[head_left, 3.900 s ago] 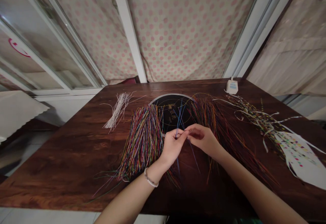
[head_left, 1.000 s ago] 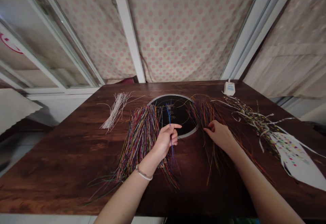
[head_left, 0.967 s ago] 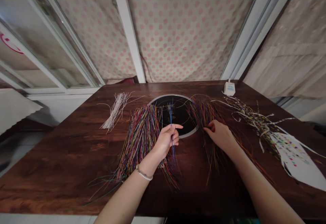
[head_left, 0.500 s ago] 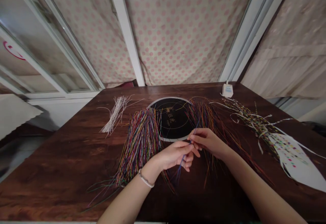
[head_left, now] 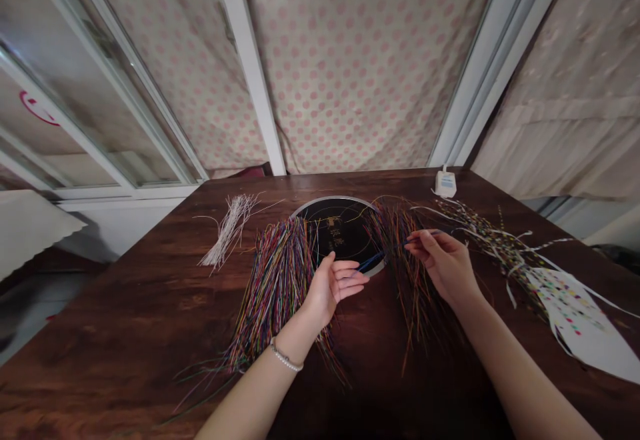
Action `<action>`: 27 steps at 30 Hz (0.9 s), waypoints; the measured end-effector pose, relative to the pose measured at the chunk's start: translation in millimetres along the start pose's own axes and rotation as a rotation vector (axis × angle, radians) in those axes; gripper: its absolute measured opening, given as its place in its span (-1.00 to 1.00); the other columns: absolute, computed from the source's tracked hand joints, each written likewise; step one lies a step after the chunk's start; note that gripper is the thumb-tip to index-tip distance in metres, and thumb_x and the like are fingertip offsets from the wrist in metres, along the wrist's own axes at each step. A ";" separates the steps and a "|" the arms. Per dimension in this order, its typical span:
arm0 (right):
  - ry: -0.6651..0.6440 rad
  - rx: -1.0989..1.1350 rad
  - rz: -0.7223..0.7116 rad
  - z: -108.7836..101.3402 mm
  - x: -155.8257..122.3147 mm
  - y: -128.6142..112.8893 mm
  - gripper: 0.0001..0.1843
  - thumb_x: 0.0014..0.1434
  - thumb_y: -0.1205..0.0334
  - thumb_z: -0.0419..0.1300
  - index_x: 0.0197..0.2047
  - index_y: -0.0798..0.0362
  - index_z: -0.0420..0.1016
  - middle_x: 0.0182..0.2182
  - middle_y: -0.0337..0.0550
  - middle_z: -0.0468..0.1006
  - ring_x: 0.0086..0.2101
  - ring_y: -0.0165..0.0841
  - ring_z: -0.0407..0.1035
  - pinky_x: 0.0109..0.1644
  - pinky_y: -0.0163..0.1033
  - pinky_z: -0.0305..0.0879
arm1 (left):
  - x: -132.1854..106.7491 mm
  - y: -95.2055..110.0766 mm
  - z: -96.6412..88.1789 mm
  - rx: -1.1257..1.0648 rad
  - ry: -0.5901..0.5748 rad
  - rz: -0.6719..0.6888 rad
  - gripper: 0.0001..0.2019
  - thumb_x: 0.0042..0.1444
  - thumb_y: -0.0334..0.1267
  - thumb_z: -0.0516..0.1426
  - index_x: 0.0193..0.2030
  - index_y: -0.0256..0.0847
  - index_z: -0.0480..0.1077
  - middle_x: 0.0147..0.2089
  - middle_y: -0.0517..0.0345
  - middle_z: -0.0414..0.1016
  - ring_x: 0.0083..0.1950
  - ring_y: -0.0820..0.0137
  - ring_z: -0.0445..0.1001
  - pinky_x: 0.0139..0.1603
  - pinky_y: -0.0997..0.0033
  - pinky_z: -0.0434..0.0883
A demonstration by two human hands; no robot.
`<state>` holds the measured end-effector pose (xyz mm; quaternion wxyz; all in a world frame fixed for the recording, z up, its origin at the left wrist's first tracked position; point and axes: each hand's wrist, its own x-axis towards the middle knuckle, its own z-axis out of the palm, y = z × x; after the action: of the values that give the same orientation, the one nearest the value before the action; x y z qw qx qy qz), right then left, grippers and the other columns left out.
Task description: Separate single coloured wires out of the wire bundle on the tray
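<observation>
My right hand (head_left: 445, 263) pinches a thin bundle of blue strands (head_left: 380, 257) near its right end, above a fan of reddish-brown strands (head_left: 407, 253). The blue bundle slants down-left toward my left hand (head_left: 333, 283). That hand is open with fingers spread, its fingertips just by the bundle's lower end, holding nothing. It hovers beside a large pile of multicoloured strands (head_left: 277, 273). A pearl bracelet (head_left: 286, 358) circles my left wrist.
A round black inset plate (head_left: 340, 227) sits in the dark wooden table (head_left: 125, 320). White strands (head_left: 227, 227) lie far left. Dotted paper strips and sheets (head_left: 545, 273) spread at right. A small white device (head_left: 444, 183) stands at the back edge.
Half a second ago both hands met over the blue strands. Now my right hand has drawn them away to the right, and my left hand has let go and opened.
</observation>
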<state>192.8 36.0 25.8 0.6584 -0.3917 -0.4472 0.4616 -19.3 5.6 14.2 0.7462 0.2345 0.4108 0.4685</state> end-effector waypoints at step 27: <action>-0.180 -0.066 -0.001 14.5 -11.1 -5.9 -0.68 0.13 -0.03 0.05 -0.41 0.04 0.40 -0.42 -0.15 0.50 -0.45 -0.40 0.43 -0.35 -0.23 0.40 | 2.5 -2.9 -0.5 -0.101 0.058 -0.004 -0.55 0.20 -0.12 -0.14 -0.39 -0.40 0.44 -0.35 -0.15 0.50 -0.23 0.28 0.50 -0.12 0.33 0.39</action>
<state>178.6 25.3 32.9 0.6025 -0.3698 -0.5197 0.4798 -17.7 6.5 10.7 0.7458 0.1823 0.4085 0.4936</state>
